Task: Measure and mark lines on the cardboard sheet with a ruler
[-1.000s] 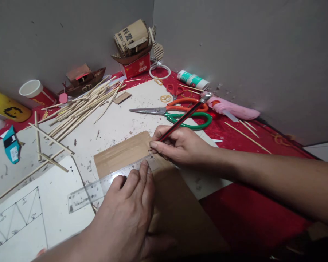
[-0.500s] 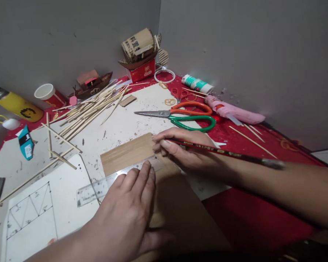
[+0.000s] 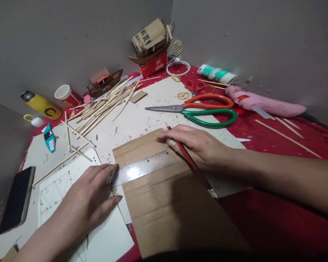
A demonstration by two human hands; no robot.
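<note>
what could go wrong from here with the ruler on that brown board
Slipping: the left hand is at just one end of the ruler, so the other end, lying on the brown board, might swing out of line.

Bumping: the scissors lie just beyond the right hand, which holds the pencil, so a reach that way could knock their handles.

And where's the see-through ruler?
In the head view, the ruler lies just left of the middle, across the upper part of the brown sheet, with its left end at the left hand and its right end near the right hand.
</note>
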